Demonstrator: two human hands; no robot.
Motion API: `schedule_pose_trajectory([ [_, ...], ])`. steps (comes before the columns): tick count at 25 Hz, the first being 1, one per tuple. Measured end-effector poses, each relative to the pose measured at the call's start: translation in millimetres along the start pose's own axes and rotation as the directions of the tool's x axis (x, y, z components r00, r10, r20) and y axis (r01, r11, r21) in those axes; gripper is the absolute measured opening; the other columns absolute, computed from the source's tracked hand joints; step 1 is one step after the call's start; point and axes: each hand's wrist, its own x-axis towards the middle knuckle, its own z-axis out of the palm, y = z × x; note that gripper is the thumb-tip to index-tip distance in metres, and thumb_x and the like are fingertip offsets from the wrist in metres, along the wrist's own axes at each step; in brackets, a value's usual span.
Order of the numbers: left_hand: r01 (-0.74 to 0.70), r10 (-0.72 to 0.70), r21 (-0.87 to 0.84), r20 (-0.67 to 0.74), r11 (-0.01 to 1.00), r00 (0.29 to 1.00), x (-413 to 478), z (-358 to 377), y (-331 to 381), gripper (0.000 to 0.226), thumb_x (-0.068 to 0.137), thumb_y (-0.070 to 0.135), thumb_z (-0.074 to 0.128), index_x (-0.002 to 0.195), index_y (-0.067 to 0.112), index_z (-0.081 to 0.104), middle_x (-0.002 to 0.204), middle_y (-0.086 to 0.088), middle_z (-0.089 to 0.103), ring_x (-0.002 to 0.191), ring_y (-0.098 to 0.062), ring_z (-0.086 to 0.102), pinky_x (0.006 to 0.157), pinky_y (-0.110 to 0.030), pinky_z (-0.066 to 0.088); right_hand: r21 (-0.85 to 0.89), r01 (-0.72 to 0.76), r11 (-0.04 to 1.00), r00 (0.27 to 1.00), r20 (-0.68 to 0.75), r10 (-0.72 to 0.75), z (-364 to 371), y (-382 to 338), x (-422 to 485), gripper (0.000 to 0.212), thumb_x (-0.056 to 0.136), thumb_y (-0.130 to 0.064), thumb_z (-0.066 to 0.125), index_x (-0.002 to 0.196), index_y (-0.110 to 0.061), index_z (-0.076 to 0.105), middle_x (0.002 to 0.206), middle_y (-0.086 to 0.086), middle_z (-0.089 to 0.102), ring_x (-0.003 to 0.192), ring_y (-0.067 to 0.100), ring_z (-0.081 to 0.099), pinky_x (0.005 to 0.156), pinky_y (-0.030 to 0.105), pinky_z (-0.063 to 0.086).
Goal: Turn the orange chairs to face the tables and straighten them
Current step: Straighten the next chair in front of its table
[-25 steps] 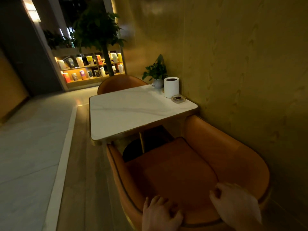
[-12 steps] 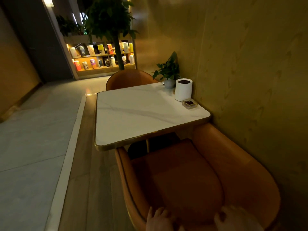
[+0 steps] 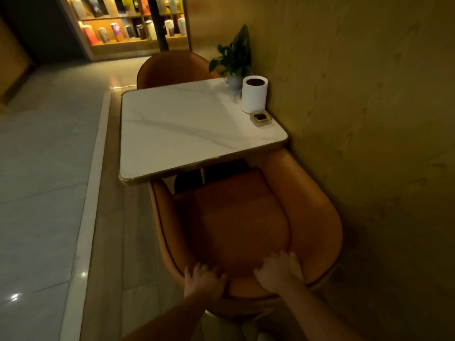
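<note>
Chair (image 3: 234, 217) nearer table (image 3: 187, 124), under left hand (image 3: 204, 279), right hand (image 3: 278, 270)

The left grip (image 3: 204, 279) and right grip (image 3: 277, 270) are bare, with both forearms (image 3: 320, 308) bare too.

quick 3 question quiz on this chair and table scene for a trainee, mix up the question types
1. True or false: the left hand and the right hand both grip the back rim of the near orange chair.
2. Which item on the table stands closest to the near orange chair? A potted plant, B white cylinder, C small ashtray.
3. Fill in: the table's right edge runs along the ____.

Key: 1 true; 2 C; 3 wall.
</note>
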Motion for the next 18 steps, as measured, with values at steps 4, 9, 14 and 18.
schedule_pose_trajectory([
  [4,0.180,-0.186,-0.190,-0.017,0.965,0.982,-8.6,-1.6,30.5,0.056,0.096,0.062,0.027,0.142,0.038,0.049,0.156,0.001,0.040,0.150,-0.025,0.019,0.120,-0.060,0.002,0.081,0.137,0.987,0.991,-0.007,-0.136,4.9,13.1,6.7,0.051,0.092,-0.057,0.028,0.104,-0.025,0.066,0.110,0.001,0.065,0.100,0.022,0.057,0.092,0.044,0.038],
  [9,0.273,-0.298,-0.287,-0.047,0.918,0.953,-13.1,4.8,68.3,0.067,0.086,0.071,0.024,0.139,0.039,0.051,0.153,0.002,0.044,0.151,-0.024,0.019,0.115,-0.064,-0.011,0.060,0.172,0.983,0.983,-0.070,-0.168,0.6,69.4,18.6,0.056,0.098,-0.058,0.021,0.108,-0.024,0.065,0.111,0.000,0.065,0.101,0.020,0.058,0.092,0.040,0.041],
  [14,0.292,-0.340,-0.316,-0.110,0.903,0.934,-14.6,8.8,71.9,0.075,0.077,0.071,0.020,0.138,0.041,0.051,0.151,0.005,0.047,0.150,-0.023,0.019,0.116,-0.061,-0.013,0.042,0.190,0.981,0.978,-0.097,-0.185,4.5,79.3,28.6,0.058,0.096,-0.065,0.019,0.113,-0.029,0.062,0.114,-0.006,0.063,0.105,0.015,0.055,0.093,0.038,0.039],
  [18,0.289,-0.347,-0.316,-0.144,0.903,0.927,-11.0,11.9,71.7,0.074,0.076,0.072,0.020,0.135,0.043,0.053,0.147,0.009,0.049,0.149,-0.023,0.019,0.116,-0.061,-0.011,0.073,0.162,0.984,0.978,-0.145,-0.150,5.0,78.1,35.5,0.062,0.093,-0.070,0.016,0.116,-0.033,0.061,0.117,-0.011,0.062,0.106,0.011,0.054,0.090,0.034,0.041],
])
